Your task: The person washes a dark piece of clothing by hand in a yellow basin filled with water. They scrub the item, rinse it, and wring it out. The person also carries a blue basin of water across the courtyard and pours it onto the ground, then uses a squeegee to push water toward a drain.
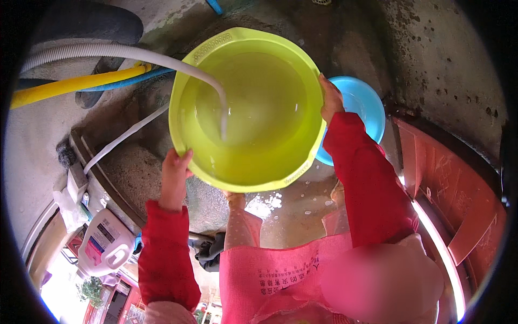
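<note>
Hands, left (175,175) and right (330,100), clasp the yellow-green basin (259,146) by its rim.

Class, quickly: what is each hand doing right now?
Left hand: closed on the rim of the green basin.
Right hand: closed on the basin's opposite rim.
</note>
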Motion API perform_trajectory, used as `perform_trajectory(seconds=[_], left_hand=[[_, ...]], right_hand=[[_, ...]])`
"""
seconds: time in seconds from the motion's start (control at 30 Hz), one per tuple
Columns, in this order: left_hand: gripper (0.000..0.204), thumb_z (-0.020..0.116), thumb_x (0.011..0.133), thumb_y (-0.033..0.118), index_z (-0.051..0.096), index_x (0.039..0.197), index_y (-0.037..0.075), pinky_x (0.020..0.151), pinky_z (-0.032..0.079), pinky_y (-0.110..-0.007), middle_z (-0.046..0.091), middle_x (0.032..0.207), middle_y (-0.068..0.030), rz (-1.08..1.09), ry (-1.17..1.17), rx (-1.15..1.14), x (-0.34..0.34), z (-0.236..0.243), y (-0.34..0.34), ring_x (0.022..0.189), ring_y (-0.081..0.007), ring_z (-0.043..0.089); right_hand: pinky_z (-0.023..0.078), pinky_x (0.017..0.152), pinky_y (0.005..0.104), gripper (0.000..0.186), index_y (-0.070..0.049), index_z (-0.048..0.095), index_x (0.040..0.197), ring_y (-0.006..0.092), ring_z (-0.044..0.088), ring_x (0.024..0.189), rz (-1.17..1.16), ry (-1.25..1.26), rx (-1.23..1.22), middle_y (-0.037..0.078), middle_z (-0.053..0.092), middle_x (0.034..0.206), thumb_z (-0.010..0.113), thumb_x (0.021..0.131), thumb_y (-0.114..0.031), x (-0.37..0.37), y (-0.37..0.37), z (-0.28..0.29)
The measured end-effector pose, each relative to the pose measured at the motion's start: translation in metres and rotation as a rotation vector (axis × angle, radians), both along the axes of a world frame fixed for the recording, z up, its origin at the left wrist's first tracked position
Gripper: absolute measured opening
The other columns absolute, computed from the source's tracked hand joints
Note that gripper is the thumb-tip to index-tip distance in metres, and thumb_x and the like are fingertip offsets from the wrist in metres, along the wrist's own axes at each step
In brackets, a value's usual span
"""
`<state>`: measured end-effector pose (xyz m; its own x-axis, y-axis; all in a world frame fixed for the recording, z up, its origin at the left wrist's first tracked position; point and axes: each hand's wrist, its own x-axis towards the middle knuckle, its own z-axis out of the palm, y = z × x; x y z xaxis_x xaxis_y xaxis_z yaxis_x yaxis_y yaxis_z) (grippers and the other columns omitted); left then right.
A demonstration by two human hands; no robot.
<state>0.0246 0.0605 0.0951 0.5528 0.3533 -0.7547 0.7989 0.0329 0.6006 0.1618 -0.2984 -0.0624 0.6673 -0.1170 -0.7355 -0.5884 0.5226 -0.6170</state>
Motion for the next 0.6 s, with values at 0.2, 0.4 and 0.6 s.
perform_trajectory(seconds=[0.2, 0.4, 0.6], left_hand=[[0.018, 0.062, 0.085, 0.009, 0.058, 0.102, 0.005, 0.061, 0.05, -0.021, 0.064, 0.09, -0.0017, 0.061, -0.114, -0.105, -0.034, 0.073, -0.054, 0.077, -0.008, 0.061], [0.016, 0.064, 0.084, 0.005, 0.057, 0.098, 0.003, 0.065, 0.046, -0.018, 0.06, 0.085, 0.0023, 0.045, -0.049, -0.23, -0.051, 0.099, -0.115, 0.071, -0.0017, 0.052], [0.018, 0.061, 0.085, 0.003, 0.055, 0.103, 0.003, 0.073, 0.046, -0.021, 0.062, 0.092, -0.0012, 0.01, -0.052, -0.304, -0.047, 0.116, -0.162, 0.082, -0.0071, 0.057]], right_hand=[[0.044, 0.084, 0.0293, 0.032, -0.005, 0.058, 0.112, 0.016, 0.057, 0.094, 0.132, 0.096, 0.151, 0.005, 0.062, 0.106, 0.05, 0.092, -0.029, -0.026, -0.024, 0.003], [0.041, 0.09, 0.0319, 0.042, -0.006, 0.053, 0.12, 0.0171, 0.052, 0.104, 0.263, 0.142, 0.203, 0.006, 0.057, 0.115, 0.056, 0.088, -0.032, -0.066, -0.071, 0.002], [0.036, 0.095, 0.0339, 0.05, -0.005, 0.049, 0.126, 0.0206, 0.048, 0.111, 0.327, 0.214, 0.079, 0.009, 0.052, 0.122, 0.057, 0.086, -0.035, -0.095, -0.093, -0.033]])
